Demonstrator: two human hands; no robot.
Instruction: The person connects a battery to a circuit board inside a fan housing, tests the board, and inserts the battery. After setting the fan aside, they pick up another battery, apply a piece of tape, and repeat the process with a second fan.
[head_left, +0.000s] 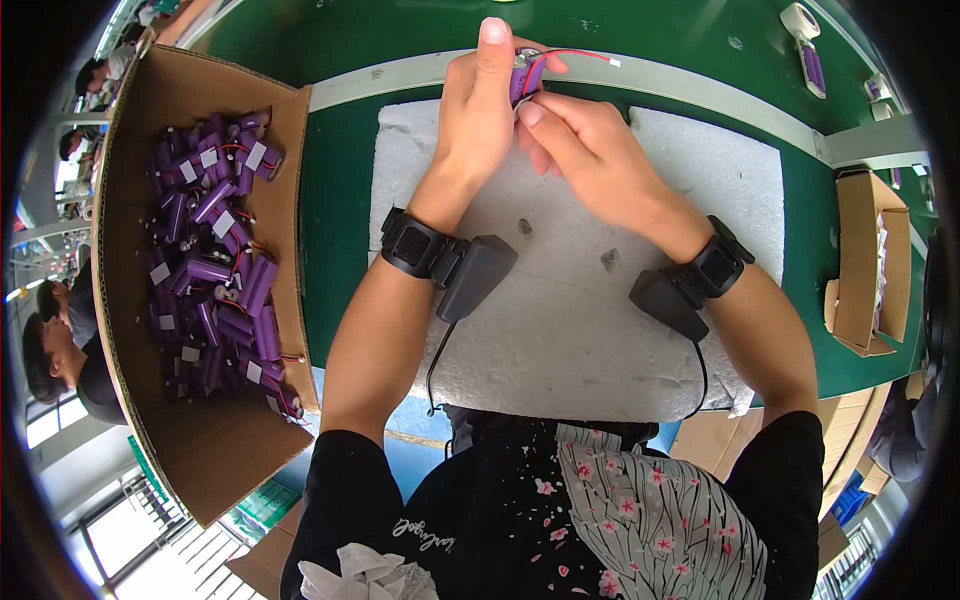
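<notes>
A purple battery pack (525, 77) with red and black wires and a white plug (614, 63) is up over the far edge of a white foam sheet (560, 320). My left hand (482, 105) is closed round the pack, its thumb pointing up and away. Close against the pack's near end, my right hand (590, 150) has thumb and forefinger pinched together. Whatever sits between those fingertips is too small to make out. Part of the pack is hidden behind my left fingers.
At the left stands an open cardboard box (215, 440) with many purple battery packs (215, 250). A smaller cardboard box (855, 260) lies at the right of the green table (335, 230). A white tape roll (798, 20) and another purple pack (812, 68) are far right. People sit at left.
</notes>
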